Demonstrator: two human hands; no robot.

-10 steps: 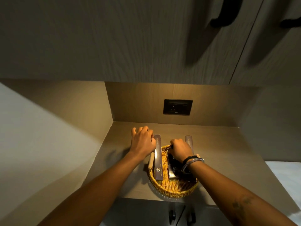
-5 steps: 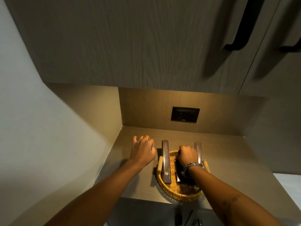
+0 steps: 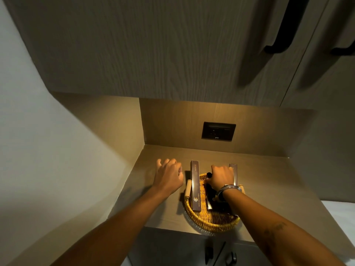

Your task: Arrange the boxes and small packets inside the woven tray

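Observation:
A round woven tray (image 3: 211, 225) with wooden handles sits near the counter's front edge. A long brown box (image 3: 196, 189) lies lengthwise along the tray's left side, its far end sticking out past the rim. A second long box (image 3: 235, 172) lies on the right side, mostly hidden by my right wrist. My right hand (image 3: 221, 177) is inside the tray, closed on a small dark packet (image 3: 208, 174). More dark packets (image 3: 209, 203) lie under my wrist. My left hand (image 3: 169, 176) hovers over the counter just left of the brown box, fingers loose, holding nothing.
A black wall socket (image 3: 218, 131) is set in the back panel. Overhead cabinet doors with black handles (image 3: 278, 41) hang above. A wall closes the left side. Below the counter's front edge are lower cabinet handles (image 3: 208, 254).
My left hand has come off the left brown box and drawn slightly left. My right hand stays in the tray on the dark packet. The view has tilted slightly.

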